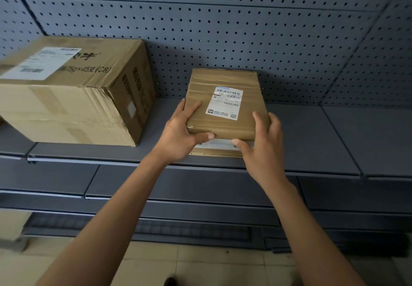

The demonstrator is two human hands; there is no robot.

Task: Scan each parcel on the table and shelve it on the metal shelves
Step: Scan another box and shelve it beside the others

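Observation:
A small brown taped parcel (225,107) with a white shipping label lies on top of another flat parcel (217,148) on the grey metal shelf (312,138). My left hand (181,134) grips the small parcel's near left corner, thumb under the front edge and fingers along its side. My right hand (259,145) holds the near right corner, fingers on top and thumb at the front edge. Only the front edge of the lower parcel shows.
A large cardboard box (73,93) with a white label stands on the same shelf to the left. Grey pegboard (245,40) backs the shelf. Lower shelf tiers (178,196) run below, above a tiled floor. A pale object sits at the lower left.

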